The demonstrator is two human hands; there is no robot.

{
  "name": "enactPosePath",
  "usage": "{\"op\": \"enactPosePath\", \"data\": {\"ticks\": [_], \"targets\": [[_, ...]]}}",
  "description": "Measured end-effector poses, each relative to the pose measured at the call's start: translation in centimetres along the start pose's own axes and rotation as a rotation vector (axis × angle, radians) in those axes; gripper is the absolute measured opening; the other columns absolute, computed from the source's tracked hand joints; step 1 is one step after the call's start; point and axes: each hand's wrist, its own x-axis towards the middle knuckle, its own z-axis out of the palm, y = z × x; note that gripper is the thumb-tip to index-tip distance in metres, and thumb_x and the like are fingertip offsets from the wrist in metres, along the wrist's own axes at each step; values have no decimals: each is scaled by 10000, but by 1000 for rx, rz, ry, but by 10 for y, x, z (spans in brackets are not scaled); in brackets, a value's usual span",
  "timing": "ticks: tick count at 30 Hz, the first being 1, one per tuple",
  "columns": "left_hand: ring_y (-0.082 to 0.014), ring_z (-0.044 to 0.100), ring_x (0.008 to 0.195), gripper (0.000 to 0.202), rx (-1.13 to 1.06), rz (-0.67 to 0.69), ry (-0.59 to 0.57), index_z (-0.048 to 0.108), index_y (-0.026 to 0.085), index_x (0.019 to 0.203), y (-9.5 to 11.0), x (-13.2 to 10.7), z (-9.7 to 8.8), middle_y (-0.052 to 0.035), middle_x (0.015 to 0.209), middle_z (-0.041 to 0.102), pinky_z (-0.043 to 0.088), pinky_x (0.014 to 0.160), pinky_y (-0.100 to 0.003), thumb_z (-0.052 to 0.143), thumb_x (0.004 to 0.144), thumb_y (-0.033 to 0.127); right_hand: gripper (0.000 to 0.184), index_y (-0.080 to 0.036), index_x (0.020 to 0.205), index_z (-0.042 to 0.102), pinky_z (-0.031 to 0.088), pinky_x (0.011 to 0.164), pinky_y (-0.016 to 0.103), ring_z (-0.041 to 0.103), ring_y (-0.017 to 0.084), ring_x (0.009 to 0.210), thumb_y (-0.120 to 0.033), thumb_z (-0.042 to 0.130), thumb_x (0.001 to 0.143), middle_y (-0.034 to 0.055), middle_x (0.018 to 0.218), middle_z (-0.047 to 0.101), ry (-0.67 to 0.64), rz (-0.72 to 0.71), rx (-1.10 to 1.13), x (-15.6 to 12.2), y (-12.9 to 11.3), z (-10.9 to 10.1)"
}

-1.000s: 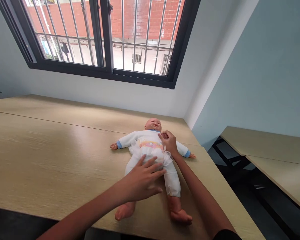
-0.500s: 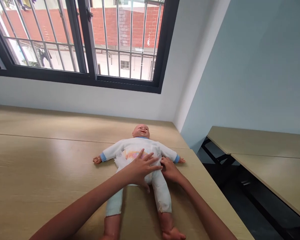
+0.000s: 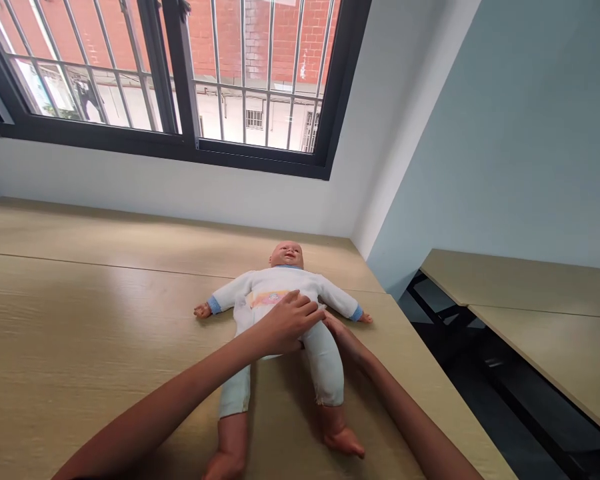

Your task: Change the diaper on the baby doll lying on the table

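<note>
A baby doll (image 3: 285, 280) in a white suit with blue cuffs lies on its back, its head toward the window and its bare feet toward me. Around its waist is a white diaper (image 3: 267, 299) with a coloured print on the front band. Across the front reaches my left hand (image 3: 293, 321), its fingers curled together on the diaper near the doll's hip at the right. Beside that same hip, my right hand (image 3: 339, 330) is closed at the diaper's side edge. Its fingertips are partly covered by my left hand.
The doll lies on a light wooden table (image 3: 105, 333) pushed against the wall under a barred window (image 3: 260, 93). The table's right edge is close to my right arm. Another wooden table (image 3: 540, 327) with a dark frame stands farther right, past a gap.
My left hand's spread fingers have curled in at the diaper's side, near my right hand. The right hand stays at the hip. The camera view has tilted down slightly.
</note>
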Motion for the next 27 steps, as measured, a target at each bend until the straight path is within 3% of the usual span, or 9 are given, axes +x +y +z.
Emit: {"op": "enactPosePath", "data": {"ticks": [4,7,15,21,27], "targets": [[-272,551,1027,386,-25,-14,21,543,172,1078,-1,-2,1,-87,1101,616,386,931,-373,579,694,141,471,-222,987,621,506,753,352,633,282,938,-609,627,718,75,921,669,28,143,329,2,-2,10],[-263,550,1029,351,-41,-18,25,540,165,1056,0,-3,3,-85,1100,613,381,923,-354,576,707,151,486,-215,970,624,519,781,367,641,296,961,-588,717,672,86,945,681,37,155,419,2,-2,9],[-260,554,992,381,-170,-50,45,584,165,1088,-8,-7,-4,-69,1079,629,395,891,-340,614,712,218,582,-244,1059,624,528,799,362,633,292,1003,-373,874,549,76,1006,679,-24,81,334,1,6,4],[-280,568,968,503,-301,-55,11,603,286,1149,-16,-8,-6,-36,1054,649,409,882,-358,712,660,320,583,-271,967,596,525,780,370,624,304,1019,-389,897,482,74,961,670,157,50,314,7,17,21],[-261,555,1024,431,-259,21,-32,576,222,1098,-13,-10,-5,-49,1079,639,400,896,-329,687,696,328,464,-233,893,610,496,717,291,619,216,870,-325,855,510,29,880,639,222,87,372,5,10,11]]}}
